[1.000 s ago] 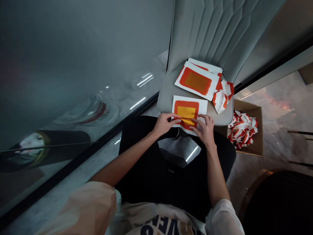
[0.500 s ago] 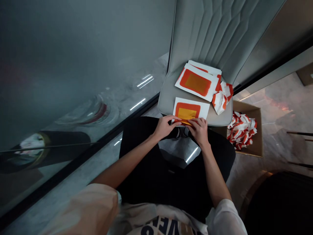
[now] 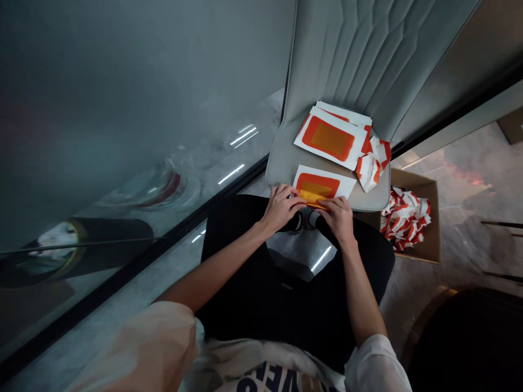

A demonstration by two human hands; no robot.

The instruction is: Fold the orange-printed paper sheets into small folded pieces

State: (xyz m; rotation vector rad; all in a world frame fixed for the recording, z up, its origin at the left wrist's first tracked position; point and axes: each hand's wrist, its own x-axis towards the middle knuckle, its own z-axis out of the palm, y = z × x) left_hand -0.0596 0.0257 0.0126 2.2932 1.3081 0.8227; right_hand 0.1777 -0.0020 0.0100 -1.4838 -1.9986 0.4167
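A white paper sheet [image 3: 346, 187] with a red block and a yellow-gold centre lies at the front edge of the chair seat. Its near edge is curled up toward me, showing yellow between my hands. My left hand [image 3: 281, 207] pinches the left end of this raised edge, fingers bent. At the other end, the fingers and thumb of my right hand [image 3: 338, 216] close on the same edge. Just behind lies a stack of similar sheets [image 3: 327, 139], red with a darker gold centre. Crumpled red-and-white paper [image 3: 371, 166] rests to the right of the stack.
The grey padded chair [image 3: 280, 163] stands before my knees. To its right on the floor is a cardboard box [image 3: 435, 218] holding crumpled red-and-white papers [image 3: 406, 218]. A glossy grey panel [image 3: 143, 81] with a dark lower edge runs along the left.
My hands have shifted slightly, and the curled near edge now shows a wider yellow face. My left fingers have moved up a little. The view has moved slightly; the stack and box stay put.
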